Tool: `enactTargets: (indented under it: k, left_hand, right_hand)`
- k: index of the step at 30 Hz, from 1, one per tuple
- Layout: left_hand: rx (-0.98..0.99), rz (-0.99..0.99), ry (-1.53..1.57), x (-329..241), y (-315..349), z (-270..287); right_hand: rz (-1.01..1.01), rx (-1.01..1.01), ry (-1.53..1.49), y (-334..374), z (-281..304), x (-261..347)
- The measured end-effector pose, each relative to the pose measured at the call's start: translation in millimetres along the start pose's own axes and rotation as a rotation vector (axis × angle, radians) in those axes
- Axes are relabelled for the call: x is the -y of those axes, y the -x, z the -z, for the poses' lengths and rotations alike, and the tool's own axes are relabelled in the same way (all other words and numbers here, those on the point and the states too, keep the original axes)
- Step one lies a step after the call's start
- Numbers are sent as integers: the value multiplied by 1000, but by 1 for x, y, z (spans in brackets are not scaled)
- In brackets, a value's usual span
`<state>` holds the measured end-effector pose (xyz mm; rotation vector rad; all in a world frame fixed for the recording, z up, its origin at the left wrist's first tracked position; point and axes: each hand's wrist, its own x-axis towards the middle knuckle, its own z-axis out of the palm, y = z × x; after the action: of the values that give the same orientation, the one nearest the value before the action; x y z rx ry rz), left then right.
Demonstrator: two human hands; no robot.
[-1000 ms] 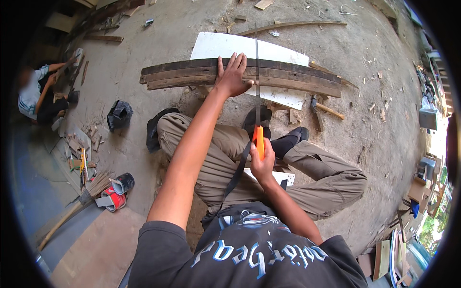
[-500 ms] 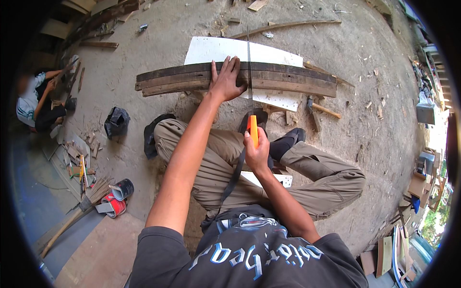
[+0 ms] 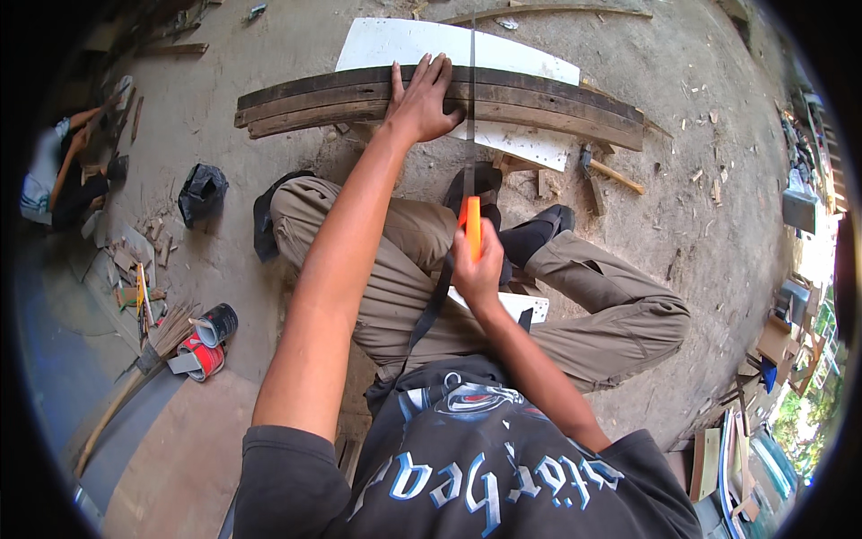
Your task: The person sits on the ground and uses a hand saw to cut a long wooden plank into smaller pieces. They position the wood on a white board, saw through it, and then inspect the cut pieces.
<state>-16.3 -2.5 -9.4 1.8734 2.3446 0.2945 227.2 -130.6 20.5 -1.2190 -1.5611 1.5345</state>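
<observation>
My left hand (image 3: 420, 106) lies with fingers spread on top of long dark wooden planks (image 3: 310, 106) set side by side, left of the saw. In my right hand (image 3: 479, 263) is the orange handle (image 3: 473, 216) of a handsaw, fingers wrapped round it. The saw's thin blade (image 3: 471, 153) points away from me and crosses the planks just right of my left thumb. How deep it sits in the wood I cannot tell. A white board (image 3: 395, 45) lies beneath the planks, showing beyond them and on their near side.
A hammer (image 3: 615, 172) lies right of the planks. To the left are a black bag (image 3: 203, 193), wood scraps, a broom (image 3: 166, 337) and a red can (image 3: 202, 357). Another person (image 3: 63, 171) sits at far left. My crossed legs are close below the saw.
The saw has been drawn back toward me across the planks, with more blade on the near side. My left hand keeps its place on the wood. The whole view has shifted slightly.
</observation>
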Motion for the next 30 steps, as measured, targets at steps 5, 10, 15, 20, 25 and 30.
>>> enactTargets:
  k: [5,10,15,20,25,30]
  left_hand:
    - [39,13,5,-2,-3,0]
    - [102,25,25,-2,-3,7]
    - [103,31,-8,-4,-2,9]
    - [76,21,26,-5,-2,10]
    - [83,42,38,-2,-5,6]
    - [10,24,65,-3,-2,1]
  right_hand:
    - [-107,78,-125,54,19,-16]
    - [-20,67,-109,42,35,12]
    - [66,16,-17,-8,19,31]
    - [70,10,6,-27,8,24]
    - [61,-23,36,-26,5,12]
    - [17,-5,-1,-26,3,15]
